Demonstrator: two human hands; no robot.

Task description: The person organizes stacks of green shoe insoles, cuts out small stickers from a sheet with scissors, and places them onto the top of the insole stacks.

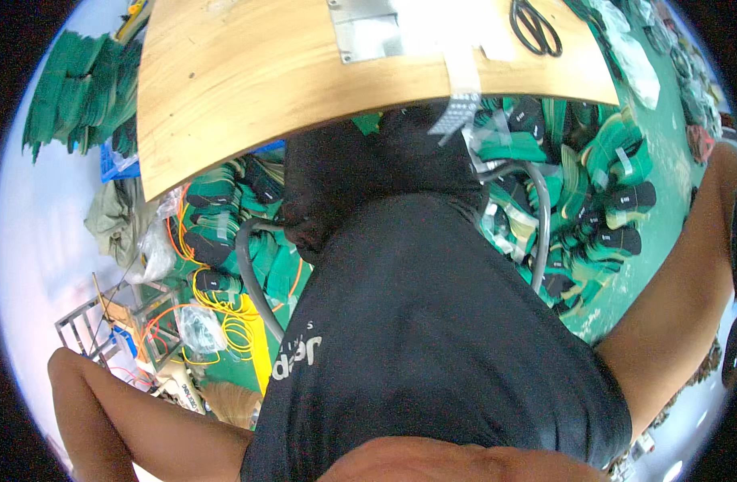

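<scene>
In the head view neither hand shows, so I cannot tell its grip, while the pale strip [465, 80] overhangs the near edge of the surface [240, 88], left of the black looped item [536, 30], and could slip off if the dark-clad lap [368, 165] snags it.

Tabletop [224, 96] is showing tan wood grain; stacked pieces [628, 198] are showing green and black; shirt [432, 329] is showing black, white lettering.

Pale lilac-white wall [39, 241] at left; smooth green floor [661, 161] below; light-wood tabletop [224, 80] under bright white glare near its far edge; grey tubular chair armrests [544, 217] nearer.
</scene>
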